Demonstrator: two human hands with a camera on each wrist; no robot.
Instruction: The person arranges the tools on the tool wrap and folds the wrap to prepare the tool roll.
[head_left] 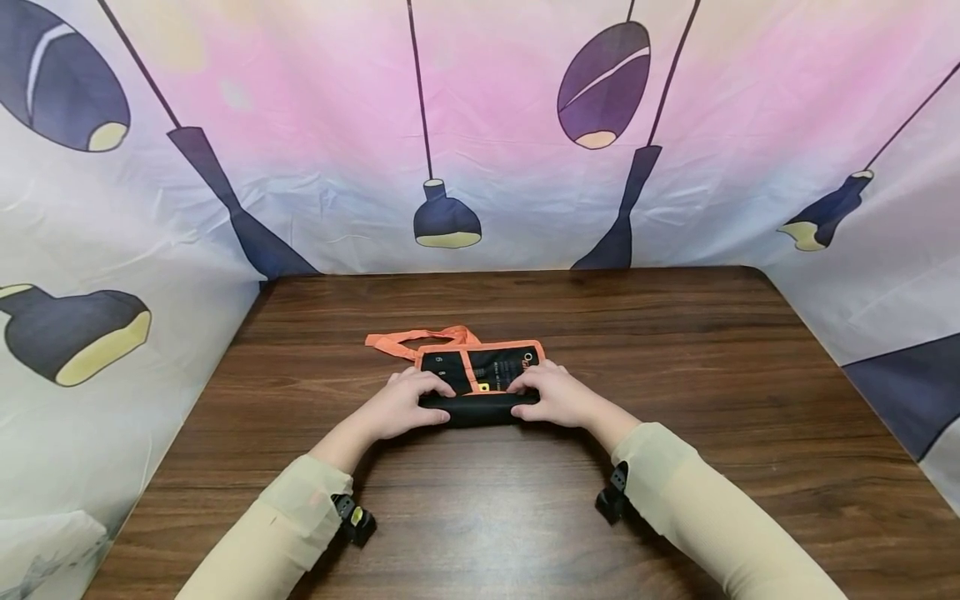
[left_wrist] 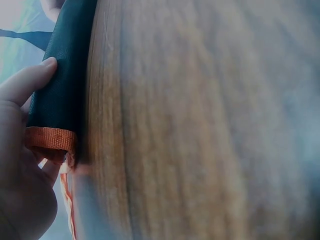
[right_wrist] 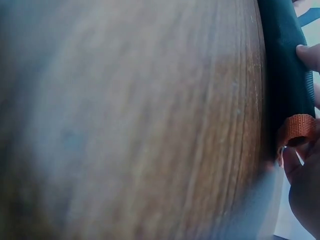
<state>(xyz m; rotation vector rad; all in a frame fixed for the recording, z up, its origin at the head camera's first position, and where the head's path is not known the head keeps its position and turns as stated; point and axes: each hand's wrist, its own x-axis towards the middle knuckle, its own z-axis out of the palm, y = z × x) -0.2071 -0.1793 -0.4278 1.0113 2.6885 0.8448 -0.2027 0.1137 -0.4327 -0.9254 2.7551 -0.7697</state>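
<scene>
A black fabric tool roll [head_left: 480, 409] with orange trim lies partly rolled at mid-table. Its near edge forms a thick tube, while the flat part beyond shows printed markings and a small yellow patch. My left hand [head_left: 401, 403] grips the tube's left end, thumb on the near side and fingers over the top. At the other end, my right hand [head_left: 558, 397] holds it the same way. Orange binding [left_wrist: 52, 139] rings the tube's end beside my left palm in the left wrist view. Matching orange edging [right_wrist: 300, 125] shows by my right hand in the right wrist view.
From the roll's far left corner, a looped orange strap [head_left: 408, 340] spreads over the dark wood-grain table [head_left: 675, 350]. Hanging cloth [head_left: 337, 208] printed with lamps encloses the table's back and sides. A small black camera [head_left: 354, 518] is strapped to each wrist.
</scene>
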